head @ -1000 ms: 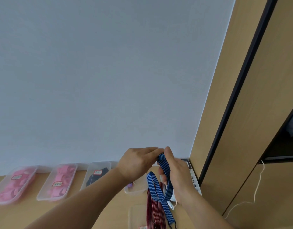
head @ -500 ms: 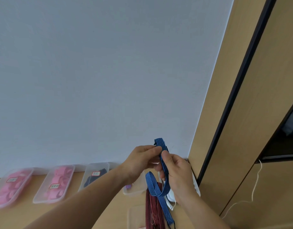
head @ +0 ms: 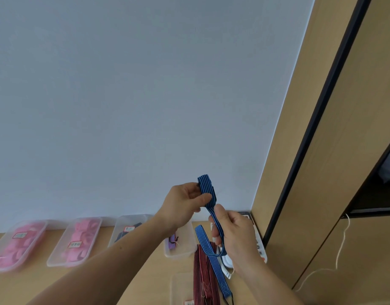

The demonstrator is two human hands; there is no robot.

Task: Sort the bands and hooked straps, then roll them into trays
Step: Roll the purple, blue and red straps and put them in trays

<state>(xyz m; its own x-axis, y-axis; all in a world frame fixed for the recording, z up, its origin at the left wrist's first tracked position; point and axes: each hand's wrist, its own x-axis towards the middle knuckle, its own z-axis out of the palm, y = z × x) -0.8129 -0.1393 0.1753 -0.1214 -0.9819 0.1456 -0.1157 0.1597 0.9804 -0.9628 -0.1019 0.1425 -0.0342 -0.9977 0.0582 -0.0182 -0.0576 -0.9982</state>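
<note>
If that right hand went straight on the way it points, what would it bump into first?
Most likely the left hand, which pinches the same blue striped strap just up and left of the right hand. The depth between them is unclear.

The only characters that can be read are a "9" and, just nearer, a "#", printed dark on the white keypad of the phone (head: 260, 245) at the far right of the desk. Its other keys are hidden behind the right hand (head: 235, 234), which grips the blue strap (head: 208, 194). Small white labels with red borders stand on four clear trays: the leftmost tray (head: 31, 252) of pink pieces, the next pink tray (head: 64, 264), the third tray (head: 132, 219) with dark contents, and the near tray (head: 180, 287) under the red straps (head: 204, 271). Each bears dark print, too small and blurred to read.
</note>
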